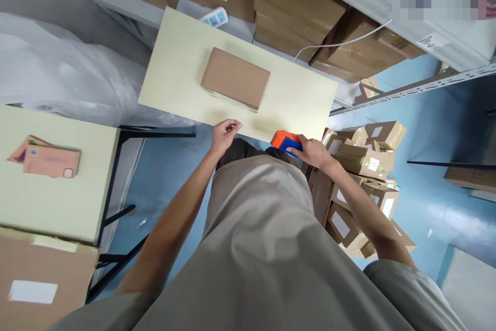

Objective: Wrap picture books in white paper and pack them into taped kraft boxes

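A closed brown cardboard box [236,77] lies on the pale yellow tabletop [302,93] in front of me. My left hand [225,135] is at the table's near edge, just short of the box. Its fingers are curled together in a pinch; anything between them is too small to make out. To the right, my right hand [313,151] is wrapped round an orange-and-blue hand tool [285,141], shaped like a tape dispenser. It is held at the near edge, apart from the box.
A second table [50,207] at left bears pinkish flat packets [52,160]. Behind the work table, a shelf holds large cartons [294,5] and a white power strip [215,17]. Parcels [364,160] are piled on the floor at right. Plastic-wrapped bulk [77,73] stands at left.
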`<action>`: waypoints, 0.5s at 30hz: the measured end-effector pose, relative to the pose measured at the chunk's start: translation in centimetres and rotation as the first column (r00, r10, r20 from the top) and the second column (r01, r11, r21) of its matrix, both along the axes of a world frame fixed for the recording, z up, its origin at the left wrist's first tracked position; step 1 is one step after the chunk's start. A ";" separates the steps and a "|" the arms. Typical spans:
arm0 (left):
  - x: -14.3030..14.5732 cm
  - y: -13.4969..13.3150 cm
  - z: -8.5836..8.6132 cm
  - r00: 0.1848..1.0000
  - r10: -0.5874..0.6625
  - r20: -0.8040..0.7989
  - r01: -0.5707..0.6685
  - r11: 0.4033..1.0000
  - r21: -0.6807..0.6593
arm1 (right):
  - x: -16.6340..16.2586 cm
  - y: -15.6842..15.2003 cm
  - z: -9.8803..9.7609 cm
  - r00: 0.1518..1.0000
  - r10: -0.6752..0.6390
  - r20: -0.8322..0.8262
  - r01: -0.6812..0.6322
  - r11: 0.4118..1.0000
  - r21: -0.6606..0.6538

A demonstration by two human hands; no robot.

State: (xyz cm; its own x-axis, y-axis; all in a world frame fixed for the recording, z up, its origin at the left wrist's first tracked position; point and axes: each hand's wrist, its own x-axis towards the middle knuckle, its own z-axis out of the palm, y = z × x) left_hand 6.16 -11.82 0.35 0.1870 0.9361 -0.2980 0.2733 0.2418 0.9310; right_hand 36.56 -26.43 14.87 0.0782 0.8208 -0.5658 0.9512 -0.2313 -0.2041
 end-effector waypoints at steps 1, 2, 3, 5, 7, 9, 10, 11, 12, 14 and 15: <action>0.5 0.6 -0.8 1.000 0.022 0.002 -0.022 1.000 0.003 | 0.3 0.5 -0.9 1.000 -0.010 0.008 0.010 1.000 0.028; 1.1 1.1 -1.5 0.999 0.049 0.004 -0.049 0.999 0.004 | 0.6 1.0 -1.9 1.000 -0.022 0.021 0.021 0.998 0.058; 1.8 1.6 -2.1 0.997 0.077 0.006 -0.077 0.997 0.003 | 0.8 1.7 -2.8 0.999 -0.032 0.037 0.029 0.996 0.086; 3.0 2.4 -3.1 0.993 0.122 0.004 -0.122 0.993 -0.003 | 1.1 2.9 -4.5 0.997 -0.045 0.063 0.037 0.992 0.120; 3.8 3.1 -3.9 0.989 0.151 -0.002 -0.151 0.989 -0.010 | 1.2 3.8 -5.9 0.996 -0.053 0.072 0.044 0.991 0.126; 4.2 3.7 -4.5 0.987 0.160 0.000 -0.160 0.987 -0.016 | 1.2 4.4 -6.9 0.995 -0.066 0.077 0.056 0.990 0.127; 4.3 4.0 -4.7 0.986 0.164 0.002 -0.164 0.986 -0.019 | 1.2 4.6 -7.3 0.994 -0.075 0.080 0.064 0.989 0.130; 4.4 4.3 -4.8 0.985 0.170 0.003 -0.170 0.985 -0.024 | 1.1 4.7 -7.7 0.993 -0.083 0.082 0.072 0.989 0.133; 4.5 4.5 -4.9 0.984 0.176 0.003 -0.176 0.984 -0.029 | 0.9 4.8 -7.9 0.992 -0.091 0.083 0.080 0.988 0.134; 4.7 4.9 -4.9 0.984 0.180 -0.006 -0.180 0.983 -0.035 | 0.6 5.0 -8.2 0.990 -0.112 0.081 0.101 0.986 0.130; 4.9 5.0 -4.9 0.984 0.175 -0.016 -0.176 0.984 -0.031 | 0.5 5.0 -8.2 0.989 -0.121 0.081 0.110 0.986 0.128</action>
State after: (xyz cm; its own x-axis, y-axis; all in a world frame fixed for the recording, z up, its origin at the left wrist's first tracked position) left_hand 11.01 -6.82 -4.51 0.0163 0.9440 -0.3296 0.2366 0.3166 0.9186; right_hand 37.07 -21.43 6.69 0.2222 0.8659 -0.4482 0.9350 -0.3195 -0.1538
